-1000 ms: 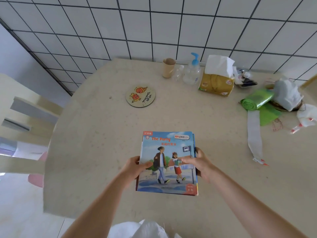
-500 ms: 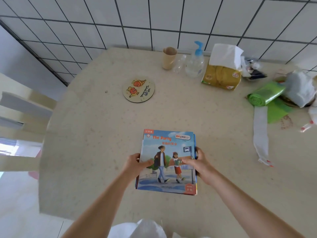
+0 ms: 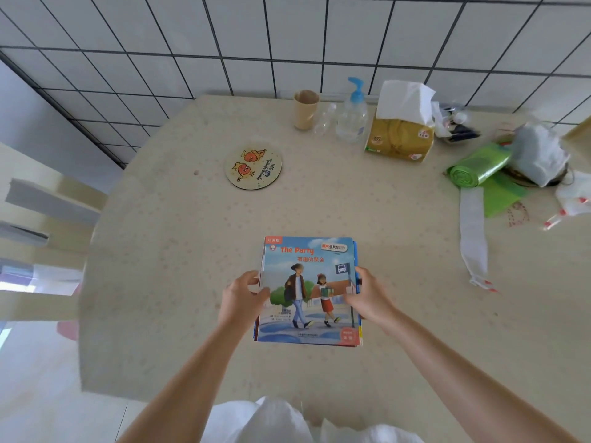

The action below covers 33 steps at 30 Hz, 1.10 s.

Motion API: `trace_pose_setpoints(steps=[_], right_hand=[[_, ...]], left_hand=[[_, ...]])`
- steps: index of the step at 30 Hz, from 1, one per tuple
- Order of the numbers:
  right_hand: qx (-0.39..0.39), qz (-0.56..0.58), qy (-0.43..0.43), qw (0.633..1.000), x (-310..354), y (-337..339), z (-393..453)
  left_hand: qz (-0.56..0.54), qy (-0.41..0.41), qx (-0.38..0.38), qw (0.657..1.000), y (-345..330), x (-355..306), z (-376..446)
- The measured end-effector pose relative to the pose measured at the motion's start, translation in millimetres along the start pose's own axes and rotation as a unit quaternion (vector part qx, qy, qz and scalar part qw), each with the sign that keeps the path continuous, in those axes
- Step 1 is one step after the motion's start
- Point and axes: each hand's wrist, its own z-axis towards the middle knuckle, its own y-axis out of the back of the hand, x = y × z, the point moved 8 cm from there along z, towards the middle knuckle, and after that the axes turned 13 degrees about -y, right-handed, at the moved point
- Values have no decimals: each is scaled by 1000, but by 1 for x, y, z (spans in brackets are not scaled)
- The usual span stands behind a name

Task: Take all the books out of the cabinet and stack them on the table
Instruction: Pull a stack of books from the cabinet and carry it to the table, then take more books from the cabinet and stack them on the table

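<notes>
Surface (image 3: 319,206): beige, speckled, against tiled wall (image 3: 287,36) | books (image 3: 308,292): stacked, my left hand (image 3: 244,297) and right hand (image 3: 367,295) gripping their sides | far edge: cup (image 3: 305,108), tissue box (image 3: 399,139)

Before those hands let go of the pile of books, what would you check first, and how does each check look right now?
1. Book stack lying flat on the table: cannot tell.
2. Left hand and right hand on opposite side edges: ok.
3. Edges squared: not ok, blue edges stick out on the right.
4. Clear of the round coaster and the green bag roll: ok.
5. Away from the table's near edge: ok.
</notes>
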Motion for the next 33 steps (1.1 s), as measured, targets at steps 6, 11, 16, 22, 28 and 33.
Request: trace_pose_setpoints(steps=[6, 11, 16, 22, 28, 33], right_hand=[[-26, -37, 59, 997, -1, 4, -30], [-49, -46, 91, 994, -12, -4, -49], [-67, -55, 89, 992, -36, -12, -66], [-115, 12, 72, 991, -64, -24, -99], [-171, 59, 1, 984, -104, -57, -143], [-245, 125, -62, 959, -153, -78, -201]], left_hand=[[20, -32, -14, 999, 13, -15, -10], [1, -64, -5, 998, -5, -31, -31], [5, -89, 42, 995, -39, -34, -50], [22, -145, 107, 983, -62, -38, -67], [80, -244, 211, 943, -75, -42, -93], [93, -309, 288, 902, -93, -48, -135]])
